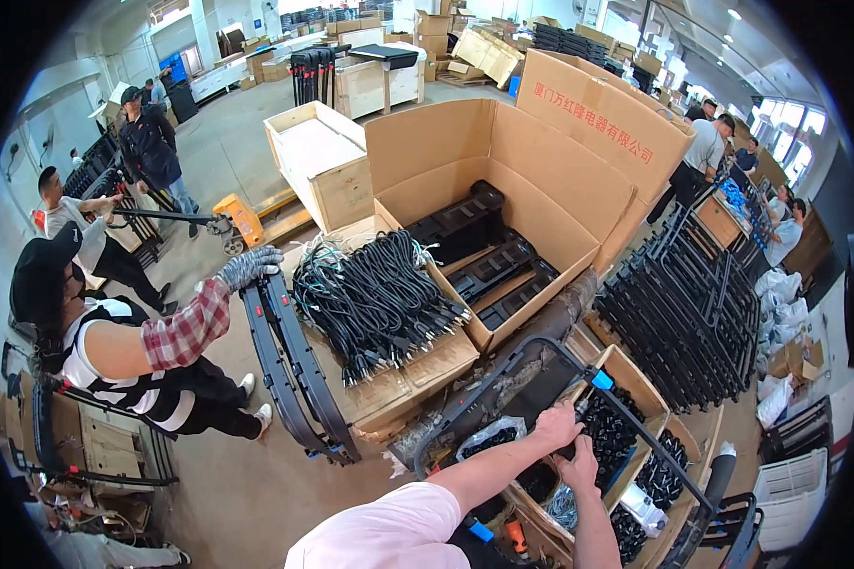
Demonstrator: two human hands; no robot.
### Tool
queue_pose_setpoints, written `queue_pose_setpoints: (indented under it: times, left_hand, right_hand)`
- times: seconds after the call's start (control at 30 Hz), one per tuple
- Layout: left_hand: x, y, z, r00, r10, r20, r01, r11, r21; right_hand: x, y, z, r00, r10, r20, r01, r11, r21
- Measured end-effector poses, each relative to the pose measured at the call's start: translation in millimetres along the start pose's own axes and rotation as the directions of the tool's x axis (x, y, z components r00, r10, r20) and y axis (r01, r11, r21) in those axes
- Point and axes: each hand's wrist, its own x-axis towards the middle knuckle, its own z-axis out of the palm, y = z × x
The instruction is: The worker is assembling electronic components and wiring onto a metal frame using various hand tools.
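Note:
My left hand (557,427) and my right hand (577,467) meet over a wooden parts box, fingers closed close together. What they hold, if anything, is too small to make out. A black tubular frame (650,441) with a blue clip (602,380) lies across the box around my hands. Beneath them, the compartments hold small black parts (609,429). One contains a bundle of thin bluish wire (562,508), and a clear plastic bag (491,437) sits by my left forearm. An orange-handled tool (515,537) and a blue piece (481,531) lie below that forearm.
Ahead, black cables (375,299) are heaped beside a large cardboard box (427,147) of black housings. At left, a gloved co-worker (114,332) holds upright black frames (294,365). Stacked frames (678,318) stand at right. Behind are a yellow pallet jack (239,220) and other people.

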Motion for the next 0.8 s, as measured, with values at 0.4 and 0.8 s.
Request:
queue_pose_setpoints:
  times: [0.4,0.8]
  left_hand:
    - [-31.7,-12.7,-16.6,0.999,0.03,0.045,-0.028,0.999,-0.045]
    - [-219.2,1.0,-66.2,0.991,-0.038,0.132,0.097,0.873,-0.477]
  right_hand:
    - [-30.3,-11.9,12.4,0.996,-0.047,-0.08,0.04,0.995,-0.086]
    - [-201.8,-85.1,-1.1,0.925,-0.217,-0.311,0.192,0.975,-0.109]
